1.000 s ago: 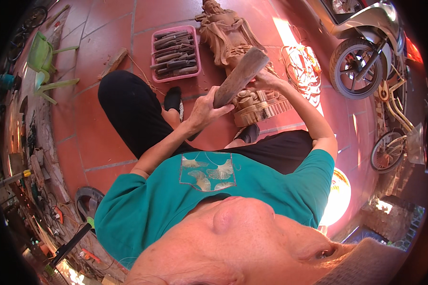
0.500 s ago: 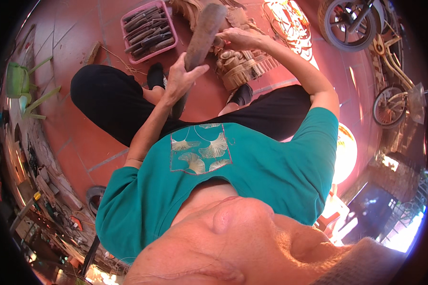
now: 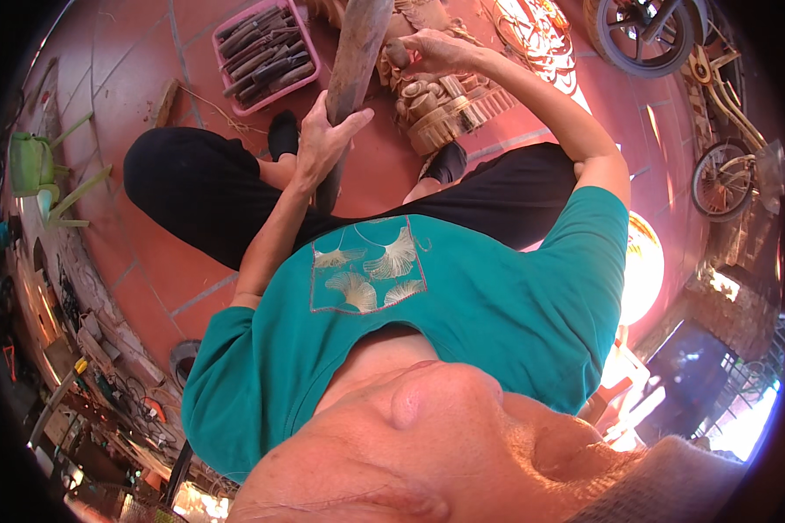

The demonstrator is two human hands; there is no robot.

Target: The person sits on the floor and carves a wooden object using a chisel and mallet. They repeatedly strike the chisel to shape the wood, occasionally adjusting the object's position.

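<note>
My left hand (image 3: 325,144) is wrapped round a long, thick wooden mallet (image 3: 355,65), its thumb stretched out to the side. The mallet's far end runs past the top edge of the picture. Just to its right, my right hand (image 3: 436,52) is closed on what looks like a chisel (image 3: 398,54); only its rounded handle end shows, and the blade is hidden. Below that hand lies a carved block of light wood (image 3: 440,109) with rounded shapes and a ridged edge. More carved wood (image 3: 423,13) reaches up beyond it.
A pink basket (image 3: 316,65) of chisel-like tools stands at the far left of the carving. A wood offcut (image 3: 165,103) lies on the red tiled floor (image 3: 183,253). My crossed legs flank the work. At right are a motorbike wheel (image 3: 641,39) and a small bicycle (image 3: 724,187); a green stool (image 3: 35,166) stands left.
The mallet has swung a little left and farther away, so its end is now out of view. My right hand and the chisel handle sit slightly higher. The whole view has shifted a bit.
</note>
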